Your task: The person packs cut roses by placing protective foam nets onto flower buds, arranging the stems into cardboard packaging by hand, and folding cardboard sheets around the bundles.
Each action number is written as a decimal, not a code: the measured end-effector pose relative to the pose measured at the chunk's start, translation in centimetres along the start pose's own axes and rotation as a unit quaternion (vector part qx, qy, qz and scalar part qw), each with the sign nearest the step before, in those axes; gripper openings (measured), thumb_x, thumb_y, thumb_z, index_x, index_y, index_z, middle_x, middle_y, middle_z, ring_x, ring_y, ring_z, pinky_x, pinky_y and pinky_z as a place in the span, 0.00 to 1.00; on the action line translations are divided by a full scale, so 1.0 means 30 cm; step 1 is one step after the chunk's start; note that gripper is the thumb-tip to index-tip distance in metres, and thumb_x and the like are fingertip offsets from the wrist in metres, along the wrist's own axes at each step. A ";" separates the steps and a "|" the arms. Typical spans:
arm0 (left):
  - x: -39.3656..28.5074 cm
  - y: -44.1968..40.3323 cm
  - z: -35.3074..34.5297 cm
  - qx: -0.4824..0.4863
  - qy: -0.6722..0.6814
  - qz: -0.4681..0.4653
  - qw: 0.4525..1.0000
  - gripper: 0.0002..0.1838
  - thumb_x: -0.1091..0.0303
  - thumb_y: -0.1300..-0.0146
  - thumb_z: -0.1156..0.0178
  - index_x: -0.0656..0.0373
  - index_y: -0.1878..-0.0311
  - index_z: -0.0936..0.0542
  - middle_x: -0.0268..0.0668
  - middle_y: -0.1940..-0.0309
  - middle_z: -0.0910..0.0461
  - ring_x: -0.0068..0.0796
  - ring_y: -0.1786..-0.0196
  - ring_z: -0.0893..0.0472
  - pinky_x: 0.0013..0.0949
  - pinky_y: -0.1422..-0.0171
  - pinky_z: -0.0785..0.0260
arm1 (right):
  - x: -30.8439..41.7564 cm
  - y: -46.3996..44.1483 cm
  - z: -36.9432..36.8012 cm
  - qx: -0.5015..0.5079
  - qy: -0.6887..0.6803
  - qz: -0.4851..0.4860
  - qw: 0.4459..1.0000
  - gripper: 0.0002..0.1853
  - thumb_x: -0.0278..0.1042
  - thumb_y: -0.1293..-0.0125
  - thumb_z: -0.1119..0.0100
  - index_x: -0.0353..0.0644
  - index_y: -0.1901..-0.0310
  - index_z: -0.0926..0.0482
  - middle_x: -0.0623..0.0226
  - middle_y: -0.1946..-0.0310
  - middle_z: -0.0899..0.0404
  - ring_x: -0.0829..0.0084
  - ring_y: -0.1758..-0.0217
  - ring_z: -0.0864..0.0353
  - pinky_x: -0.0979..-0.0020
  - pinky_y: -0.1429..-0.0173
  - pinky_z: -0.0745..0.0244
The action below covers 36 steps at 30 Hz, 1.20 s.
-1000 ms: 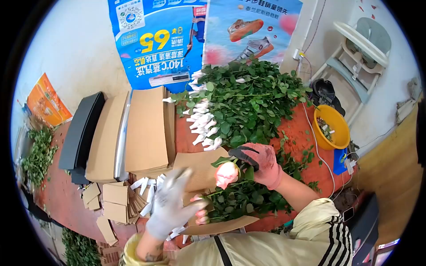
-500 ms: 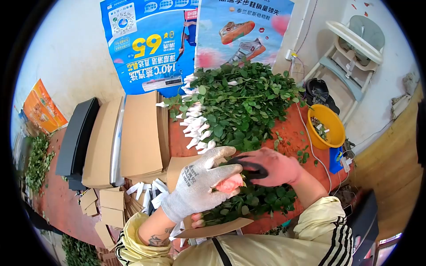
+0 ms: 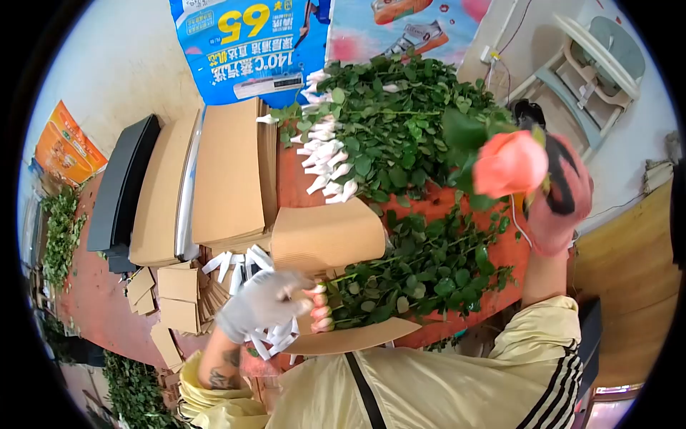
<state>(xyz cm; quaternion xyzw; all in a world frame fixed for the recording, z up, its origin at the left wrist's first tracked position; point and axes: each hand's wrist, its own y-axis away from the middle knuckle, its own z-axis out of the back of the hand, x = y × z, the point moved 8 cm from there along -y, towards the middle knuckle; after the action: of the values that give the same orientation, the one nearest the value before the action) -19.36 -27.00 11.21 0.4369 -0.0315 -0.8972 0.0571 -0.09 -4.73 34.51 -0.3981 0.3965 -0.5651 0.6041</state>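
In my right hand, in a pink glove with black patches, I hold a coral-pink rose up at the right, its bloom close to the camera. My left hand, in a grey-white glove and slightly blurred, is low over the white sleeves, fingers apart and nothing seen in them. Just right of its fingertips several pink roses lie in a row, their leafy stems stretching right. A curved cardboard sheet stands behind these roses, and a cardboard strip lies in front.
Further back on the red table is a big pile of leafy stems, with white-covered heads at its left. Cardboard stacks and a black stack stand left. Small cardboard pieces lie near. A high chair stands right.
My right hand has moved up and right with a rose. My left hand has come away from the bloom, down and left toward the white sleeves. The view has tilted down slightly.
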 end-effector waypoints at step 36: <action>0.226 -0.006 -0.405 0.068 -0.192 0.149 0.967 0.35 0.49 0.38 0.49 0.61 0.33 0.39 0.49 0.29 0.47 0.48 0.43 0.25 0.44 0.41 0.32 | 0.417 0.977 -0.805 0.675 -0.063 0.051 0.734 0.18 0.39 0.36 0.58 0.53 0.44 0.29 0.56 0.42 0.32 0.57 0.48 0.26 0.65 0.47 0.30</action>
<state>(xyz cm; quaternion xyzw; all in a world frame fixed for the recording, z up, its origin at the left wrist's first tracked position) -13.96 -27.78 -1.59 0.2493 -0.1681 -0.9414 0.1531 -11.17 -16.72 -1.98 0.1002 -0.1084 -0.6263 0.7655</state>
